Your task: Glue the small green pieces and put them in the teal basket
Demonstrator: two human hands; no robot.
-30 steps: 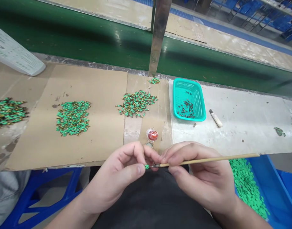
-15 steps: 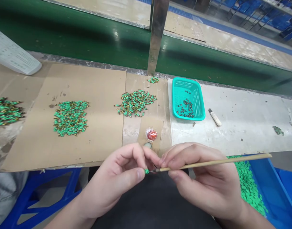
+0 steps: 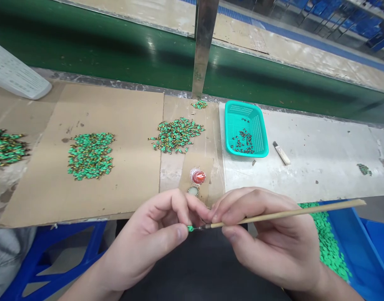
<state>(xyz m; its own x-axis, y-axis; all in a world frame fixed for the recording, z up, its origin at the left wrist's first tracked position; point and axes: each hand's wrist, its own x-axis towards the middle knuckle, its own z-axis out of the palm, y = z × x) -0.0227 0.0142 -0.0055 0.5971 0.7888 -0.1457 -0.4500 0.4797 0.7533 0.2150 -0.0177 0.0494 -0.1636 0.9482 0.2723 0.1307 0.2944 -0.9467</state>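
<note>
My left hand (image 3: 154, 240) pinches a tiny green piece (image 3: 190, 228) between thumb and fingers, just below the table's front edge. My right hand (image 3: 267, 238) grips a thin wooden paintbrush (image 3: 286, 213); its tip touches the green piece and its handle points right. Directly behind my hands on the cardboard sit a small red paint cap (image 3: 198, 176) and a pale cap (image 3: 193, 191).
Piles of green-and-gold pieces lie on the cardboard mat (image 3: 123, 121): a middle pile (image 3: 176, 136), a left pile (image 3: 90, 155) and a far-left pile (image 3: 5, 146). A teal basket (image 3: 260, 146) holds dark pieces, with a short brush (image 3: 281, 153) beside it. A blue bin (image 3: 361, 242) of green pieces stands lower right.
The brush handle has tilted slightly upward at its far end. My hands stay together on the green piece, shifted a little lower.
</note>
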